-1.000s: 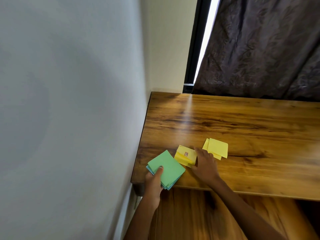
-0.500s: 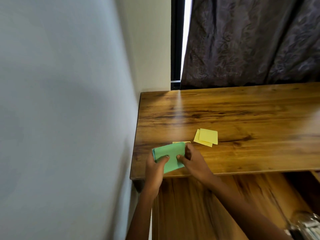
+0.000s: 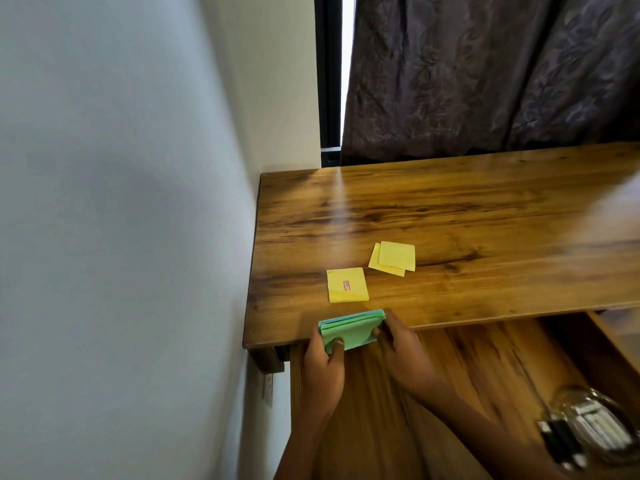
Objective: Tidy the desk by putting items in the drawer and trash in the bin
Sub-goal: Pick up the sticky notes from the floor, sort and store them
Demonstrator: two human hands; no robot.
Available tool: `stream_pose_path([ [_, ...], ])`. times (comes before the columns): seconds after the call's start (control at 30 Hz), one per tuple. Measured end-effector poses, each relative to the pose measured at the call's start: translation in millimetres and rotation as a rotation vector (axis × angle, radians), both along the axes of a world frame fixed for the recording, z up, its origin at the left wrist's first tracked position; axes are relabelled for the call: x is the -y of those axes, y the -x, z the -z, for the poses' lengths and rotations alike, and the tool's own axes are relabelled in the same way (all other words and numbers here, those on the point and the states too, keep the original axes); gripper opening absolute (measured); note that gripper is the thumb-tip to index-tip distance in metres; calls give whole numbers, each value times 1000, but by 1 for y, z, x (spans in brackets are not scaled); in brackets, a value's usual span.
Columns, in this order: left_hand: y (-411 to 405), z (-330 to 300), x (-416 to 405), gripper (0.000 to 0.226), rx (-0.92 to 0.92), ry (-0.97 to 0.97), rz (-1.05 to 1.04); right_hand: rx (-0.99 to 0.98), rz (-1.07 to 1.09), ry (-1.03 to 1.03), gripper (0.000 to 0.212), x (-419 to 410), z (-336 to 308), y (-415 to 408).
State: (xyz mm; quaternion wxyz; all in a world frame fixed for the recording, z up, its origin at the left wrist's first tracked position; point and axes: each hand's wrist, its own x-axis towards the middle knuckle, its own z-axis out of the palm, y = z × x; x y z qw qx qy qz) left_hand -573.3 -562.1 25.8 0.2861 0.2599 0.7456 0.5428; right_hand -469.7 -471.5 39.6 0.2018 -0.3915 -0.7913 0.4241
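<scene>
We can read no words, brands or numbers anywhere in the frame. The only printed mark we find is a small red and blue label on the top sheet of the yellow notepad [image 3: 347,285], which lies on the worktop [image 3: 485,216] in the lower middle of the frame; the label is too small and soft for us to make out any letters. The loose yellow notes [image 3: 393,258] just right of and above it show faint ruled lines but no writing we can read. The blurred pens [image 3: 562,445] at the lower right carry white patches, and we cannot tell whether those hold print.
</scene>
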Motion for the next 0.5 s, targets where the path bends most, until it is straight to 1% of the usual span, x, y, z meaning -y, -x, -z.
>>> stream_pose_path([
  [0.07, -8, 12, 5, 45, 37, 20, 60, -12, 15, 19, 32, 12, 11, -20],
  [0.13, -19, 30, 10, 42, 57, 76, 129, -7, 83, 52, 35, 23, 29, -39],
  [0.27, -37, 58, 19, 39, 97, 216, 231, 157, 165, 160, 32, 33, 67, -62],
  [0.37, -42, 68, 27, 41, 103, 331, 326, 262, 156, 257, 41, 37, 81, -72],
  [0.43, -43, 72, 32, 38, 122, 387, 357, 274, 140, 287, 42, 38, 83, -74],
  [0.5, -42, 74, 32, 38, 98, 421, 330, 220, 140, 266, 35, 40, 80, -73],
])
